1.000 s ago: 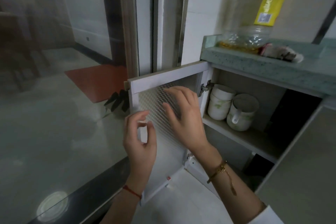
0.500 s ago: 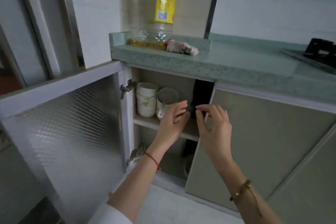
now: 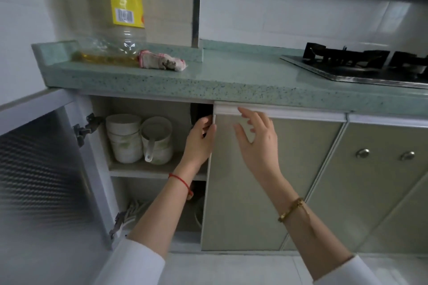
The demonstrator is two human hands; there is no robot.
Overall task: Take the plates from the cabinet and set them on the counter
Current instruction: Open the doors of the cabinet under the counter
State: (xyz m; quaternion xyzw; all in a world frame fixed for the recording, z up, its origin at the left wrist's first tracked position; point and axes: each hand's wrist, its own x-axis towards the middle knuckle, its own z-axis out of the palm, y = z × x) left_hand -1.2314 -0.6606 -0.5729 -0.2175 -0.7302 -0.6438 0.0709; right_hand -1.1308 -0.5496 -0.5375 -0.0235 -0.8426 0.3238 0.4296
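The cabinet under the green counter [image 3: 231, 76] has its left door [image 3: 41, 169] swung wide. Its right door [image 3: 231, 215] stands almost closed. My left hand [image 3: 200, 139] curls its fingers around that door's free left edge. My right hand [image 3: 256, 139] hovers flat and spread against the door's front near its top rail, holding nothing. On the upper shelf stand stacked white bowls [image 3: 125, 139] and a white mug stack [image 3: 159, 143]. On the lower shelf a pale round rim [image 3: 198, 213] shows behind my left forearm; I cannot tell whether it is a plate.
A large oil bottle [image 3: 120, 30] and a crumpled rag [image 3: 162, 63] sit on the counter's left end. A gas stove [image 3: 359, 62] occupies the right end. More cabinet doors with round knobs [image 3: 362, 153] lie to the right. White ribbed items [image 3: 135, 210] rest on the lower shelf.
My view has swung right from the open left door to the cabinet front. Both hands moved from that door to the right door, and my left hand has taken hold of its edge.
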